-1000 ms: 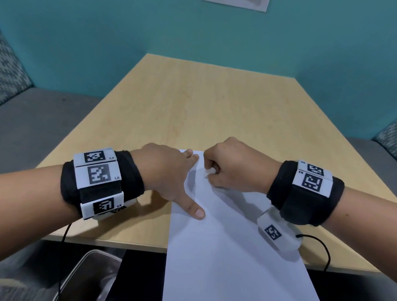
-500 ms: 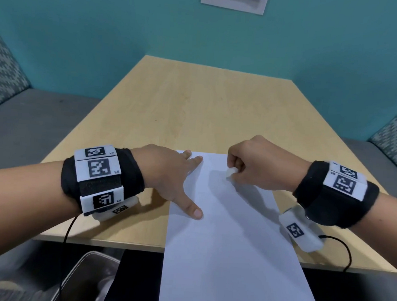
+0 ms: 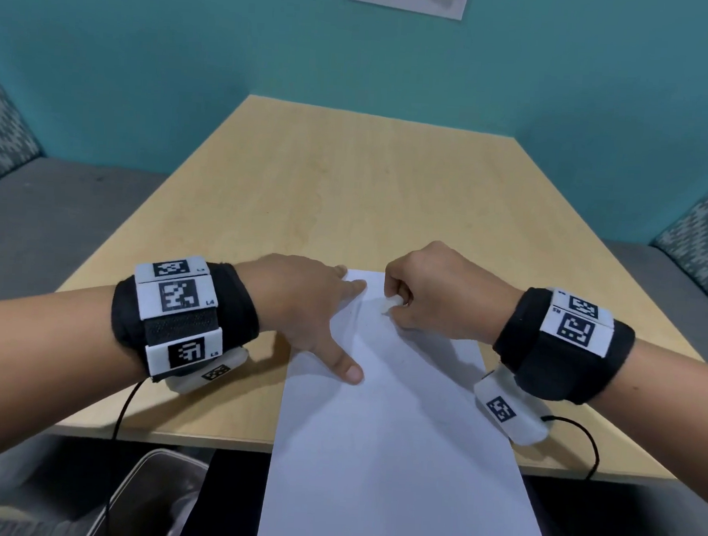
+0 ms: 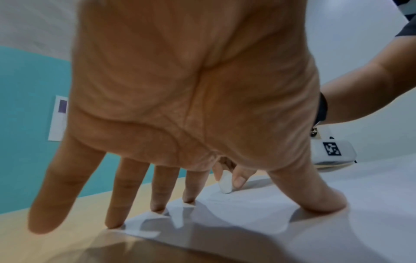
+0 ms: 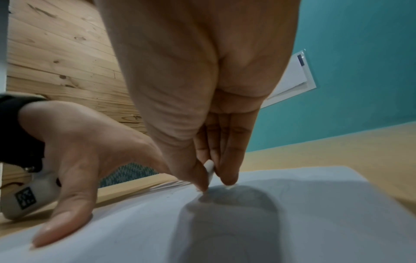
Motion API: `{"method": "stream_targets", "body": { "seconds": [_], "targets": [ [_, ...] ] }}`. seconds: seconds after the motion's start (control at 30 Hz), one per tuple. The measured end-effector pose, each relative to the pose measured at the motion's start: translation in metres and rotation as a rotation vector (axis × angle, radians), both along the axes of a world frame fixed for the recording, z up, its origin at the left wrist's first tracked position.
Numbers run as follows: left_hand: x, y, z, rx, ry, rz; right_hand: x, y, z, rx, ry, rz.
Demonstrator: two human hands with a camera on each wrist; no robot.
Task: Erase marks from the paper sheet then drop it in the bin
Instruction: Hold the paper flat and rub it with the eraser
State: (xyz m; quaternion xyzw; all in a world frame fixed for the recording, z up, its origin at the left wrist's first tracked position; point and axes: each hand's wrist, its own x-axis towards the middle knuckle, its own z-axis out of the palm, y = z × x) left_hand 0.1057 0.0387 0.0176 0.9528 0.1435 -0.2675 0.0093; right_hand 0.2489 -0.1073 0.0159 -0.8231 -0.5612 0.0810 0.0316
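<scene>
Pinning the paper sheet (image 3: 397,415) flat to the table (image 3: 349,184), the left hand (image 3: 300,302) is spread with straight fingers, its thumb and forefinger pressed on the sheet's left edge and nothing clasped in it. A small white eraser (image 4: 225,181) is pinched between the thumb and fingers of the right hand (image 3: 438,289) and is set tip-down on the sheet near its far end, just beside the left forefinger. The sheet is laid lengthwise, its near end hung past the table's front edge; the bin (image 3: 151,500) is seen below that edge, to the sheet's left. Only faint marks can be made out by the eraser. The rubbing is best done in short strokes directed away from the pinning hand, so the sheet is drawn taut, not buckled. Light pressure is called for, since thin paper is judged easily creased or torn near its unsupported end.
</scene>
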Motion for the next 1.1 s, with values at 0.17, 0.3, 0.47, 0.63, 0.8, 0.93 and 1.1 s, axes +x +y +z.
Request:
{"method": "stream_targets", "body": {
  "seconds": [0.17,0.3,0.47,0.63,0.8,0.93,1.1],
  "targets": [
    [0.000,-0.003,0.002,0.010,0.014,-0.007,-0.012,-0.003,-0.004,-0.017,-0.020,0.103],
    [0.001,-0.004,0.003,0.030,0.025,-0.007,-0.006,0.001,-0.001,-0.033,-0.074,0.060],
    [0.000,-0.005,0.003,0.031,0.038,-0.012,-0.015,-0.001,-0.002,-0.016,-0.062,0.104],
    [0.002,-0.006,0.004,0.043,0.051,-0.008,-0.004,0.002,0.002,-0.033,-0.094,0.058],
    [0.001,-0.005,0.002,0.041,0.047,-0.013,-0.016,0.000,-0.002,-0.026,-0.068,0.117],
    [0.001,-0.004,0.002,0.031,0.044,-0.007,-0.011,0.002,0.003,-0.061,-0.072,0.097],
    [0.001,-0.004,0.002,0.031,0.044,-0.003,-0.014,0.000,0.002,-0.043,-0.099,0.124]
  ]
}}
